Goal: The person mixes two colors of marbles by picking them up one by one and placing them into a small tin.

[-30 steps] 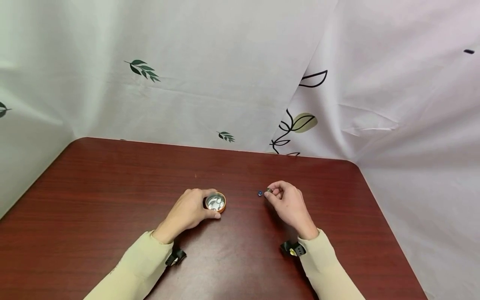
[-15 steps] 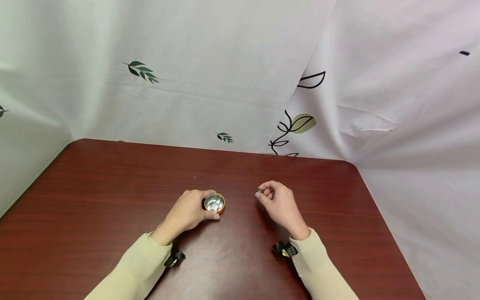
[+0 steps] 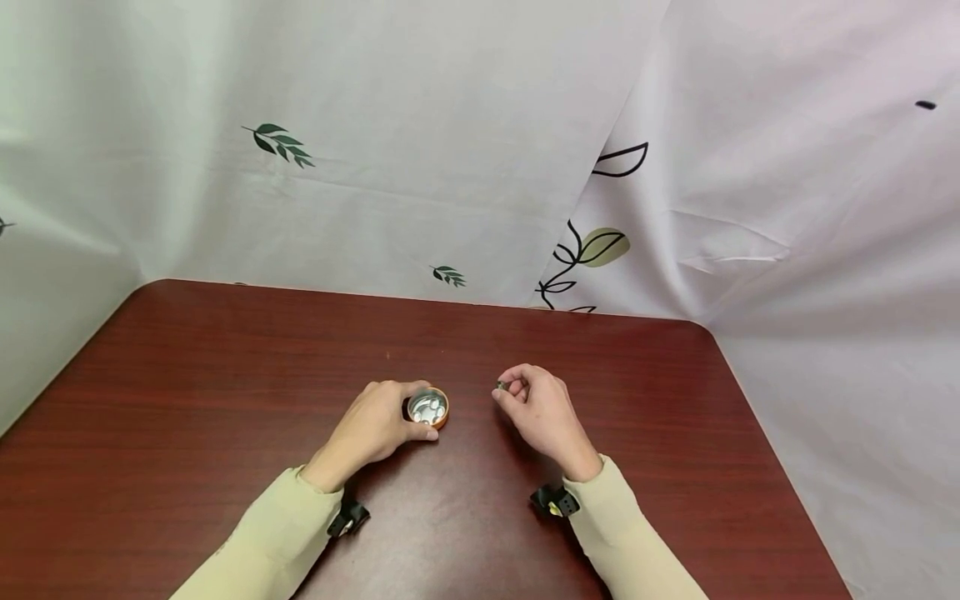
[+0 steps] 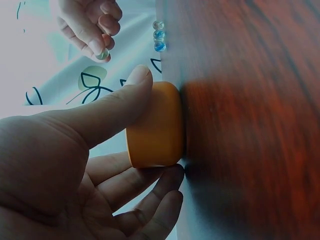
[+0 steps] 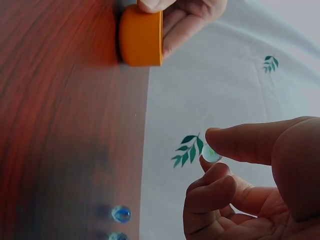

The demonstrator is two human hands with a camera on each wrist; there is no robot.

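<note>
My left hand (image 3: 378,425) grips a small orange cup (image 4: 157,132), thumb on one side and fingers on the other. The cup stands upright on the table; its silvery inside (image 3: 428,408) shows bright rounded shapes. To the right of it, my right hand (image 3: 545,417) pinches a clear glass marble (image 5: 212,153) with a hint of green between thumb and forefinger. The marble is held up off the table, apart from the cup. In the left wrist view three glass marbles (image 4: 159,35), blue and clear, rest in a row on the tabletop; the right hand hides them in the head view.
The dark red wood-grain table (image 3: 262,358) has rounded far corners. White cloth (image 3: 375,167) with printed leaves hangs behind it and at both sides. A black camera strap (image 3: 555,502) sits at the right wrist, another (image 3: 348,518) at the left.
My right hand has moved left toward the cup with the pinched marble. A blue marble seen beside it a second ago is now hidden in the head view. The left hand keeps its hold.
</note>
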